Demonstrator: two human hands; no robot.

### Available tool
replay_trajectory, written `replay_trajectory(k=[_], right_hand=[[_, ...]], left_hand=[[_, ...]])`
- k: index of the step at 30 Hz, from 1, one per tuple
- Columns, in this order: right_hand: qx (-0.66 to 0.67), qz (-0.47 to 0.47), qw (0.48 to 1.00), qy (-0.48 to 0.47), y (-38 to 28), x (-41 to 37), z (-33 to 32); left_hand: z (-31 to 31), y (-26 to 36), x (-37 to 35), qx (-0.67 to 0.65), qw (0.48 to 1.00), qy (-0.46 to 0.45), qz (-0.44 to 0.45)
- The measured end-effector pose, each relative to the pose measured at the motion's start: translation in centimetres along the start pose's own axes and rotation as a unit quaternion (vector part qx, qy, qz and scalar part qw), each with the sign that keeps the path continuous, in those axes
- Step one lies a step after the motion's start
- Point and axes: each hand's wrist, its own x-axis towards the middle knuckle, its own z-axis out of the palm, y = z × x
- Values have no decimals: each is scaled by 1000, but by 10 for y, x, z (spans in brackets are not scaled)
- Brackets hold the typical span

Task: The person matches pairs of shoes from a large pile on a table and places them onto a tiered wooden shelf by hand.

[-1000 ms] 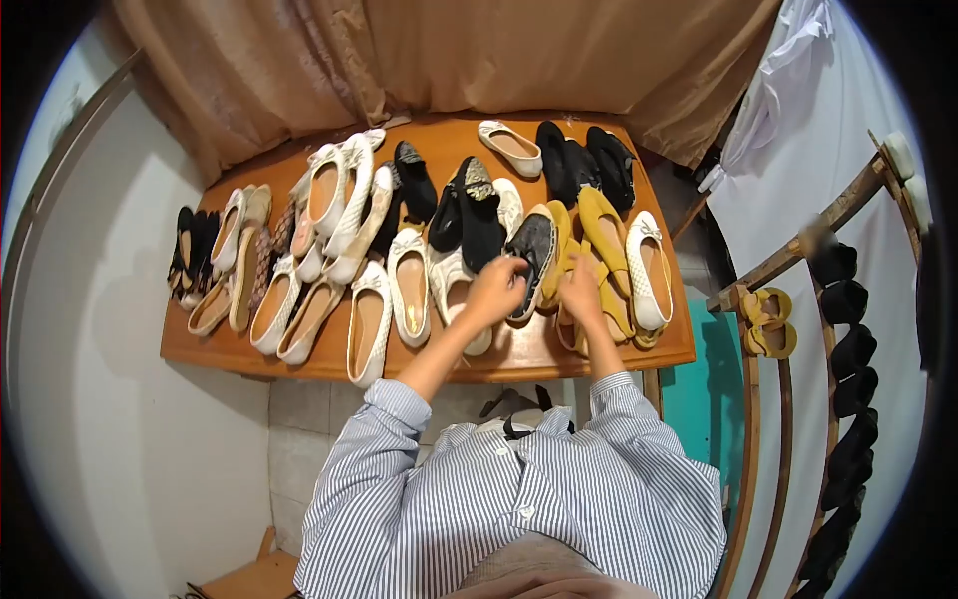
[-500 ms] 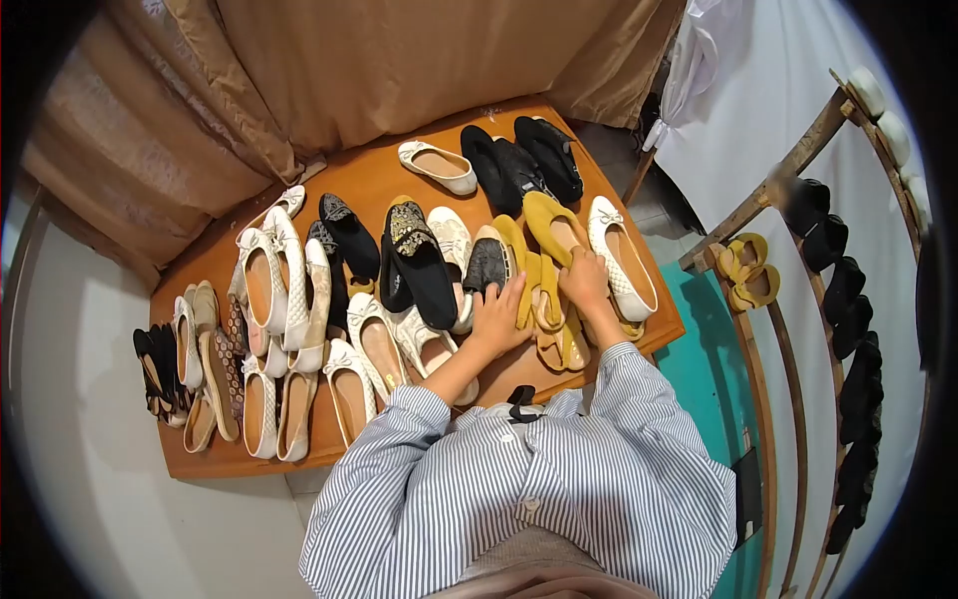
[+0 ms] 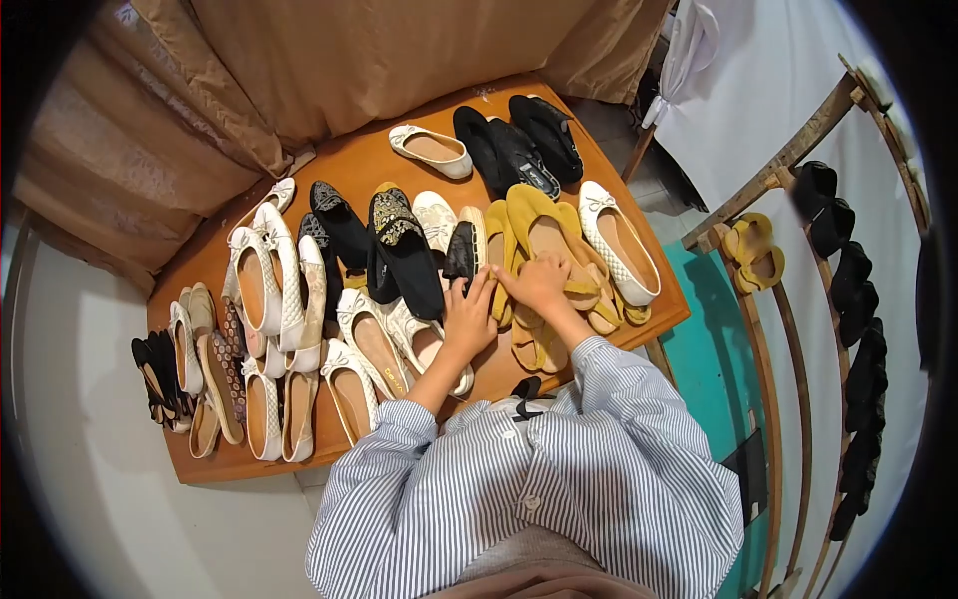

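Near the table's front edge, my left hand [image 3: 469, 317] reaches forward with its fingers stretched out and a little apart. Its fingertips touch the heel end of a black espadrille [image 3: 462, 250] and the side of a narrow mustard flat [image 3: 499, 235]. Just to the right, my right hand [image 3: 540, 284] is closed over the heel part of a larger mustard shoe [image 3: 531, 207], with the thumb pointing toward my left hand. More mustard shoes [image 3: 599, 285] lie beneath and beside it, partly hidden. A white quilted flat [image 3: 621, 245] lies at their right.
White flats [image 3: 261, 290] and black embellished shoes [image 3: 407, 255] cover the orange-brown table [image 3: 235, 467] on the left. Black shoes [image 3: 544, 135] and a white flat [image 3: 431, 150] are at the back. A wooden rack [image 3: 788, 389] with mustard and black shoes stands right.
My right hand has moved left toward my left hand, and the large mustard shoe has shifted left with it. My left hand has drawn slightly left, off the top of the espadrille.
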Motion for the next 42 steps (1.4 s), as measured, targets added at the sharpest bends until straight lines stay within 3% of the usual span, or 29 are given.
replay_trajectory(k=[2,3,10,14,17,20,21,22,23,24,25,28,30,31,32,34,35,36,38,40,42], right_hand=[[36,75,995,-56,-13,2,-2],[87,82,992,-37,-13,4,3],[115,62,991,-18,3,8,10],[221,74,971,53,25,6,-9],[274,15,949,153,48,10,-23],[381,-30,910,160,48,-2,-46],[394,-40,901,179,40,-11,-53],[394,-37,901,178,32,-18,-55],[400,-64,900,158,24,-24,-55],[406,-93,899,137,19,-29,-53],[408,-91,898,136,15,-33,-49],[346,-142,922,96,12,-37,-37],[539,-164,821,92,17,-38,-23],[443,-190,866,137,28,-36,-18],[444,-192,865,135,33,-34,-10],[391,5,888,242,42,-29,15],[448,64,871,192,47,-19,31],[447,65,871,190,46,-17,27],[452,84,888,23,41,-14,11],[451,87,886,66,36,-7,15],[385,101,917,-34,36,2,18]], left_hand=[[0,0,1,-1,1000,8,-3],[0,0,0,-4,1000,10,-2],[-2,0,-3,-31,999,22,-5],[2,-4,-6,-46,998,50,-8],[-4,2,-4,-72,995,62,-16],[-3,13,0,-104,993,56,-31],[-1,15,6,-209,975,55,-49],[-4,19,12,-363,925,23,-111],[-5,25,17,-537,821,3,-197],[-12,32,24,-683,677,-16,-274],[-9,28,29,-720,652,-22,-237],[-1,8,23,-696,679,31,-231],[4,-5,17,-691,680,53,-241],[3,-8,15,-685,679,69,-255],[3,-11,13,-679,677,86,-269],[1,-10,14,-663,686,89,-287],[-1,-8,14,-666,685,71,-287],[-2,-6,13,-668,684,51,-288],[1,-5,13,-677,673,60,-290],[2,-4,15,-686,663,67,-291],[-2,-6,15,-711,640,52,-286]])
